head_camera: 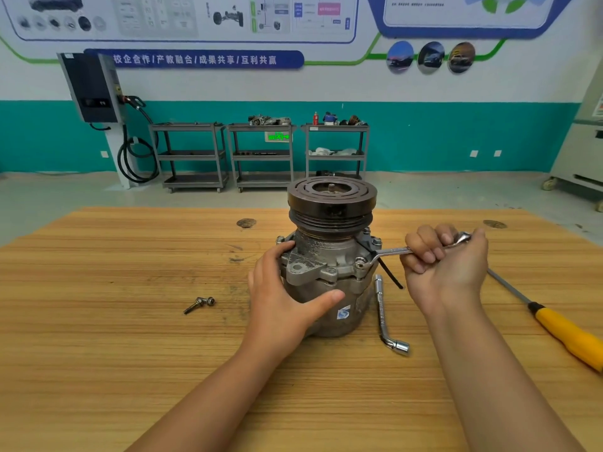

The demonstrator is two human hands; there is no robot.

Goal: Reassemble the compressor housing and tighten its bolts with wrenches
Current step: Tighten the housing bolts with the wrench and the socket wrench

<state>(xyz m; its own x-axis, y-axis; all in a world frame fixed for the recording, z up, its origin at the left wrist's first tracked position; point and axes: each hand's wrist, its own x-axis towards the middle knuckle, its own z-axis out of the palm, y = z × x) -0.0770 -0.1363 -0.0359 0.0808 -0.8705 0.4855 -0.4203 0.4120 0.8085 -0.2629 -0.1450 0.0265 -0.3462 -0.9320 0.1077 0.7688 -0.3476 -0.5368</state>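
The grey compressor [326, 256] stands upright in the middle of the wooden table [130, 337], its dark pulley on top. My left hand [280, 298] wraps the left side of the housing, thumb across the front and fingers round the flange. My right hand [447, 259] grips the handle of a silver ring wrench [388, 253]. The wrench's ring end sits over a flange bolt [360, 263] on the right front of the housing. More bolts show around the flange. A black cable tie hangs beside that bolt.
Two loose bolts [199, 304] lie on the table left of the compressor. An L-shaped socket wrench [385, 318] lies just right of its base. A yellow-handled screwdriver [561, 331] lies at the far right. Shelving carts stand by the back wall.
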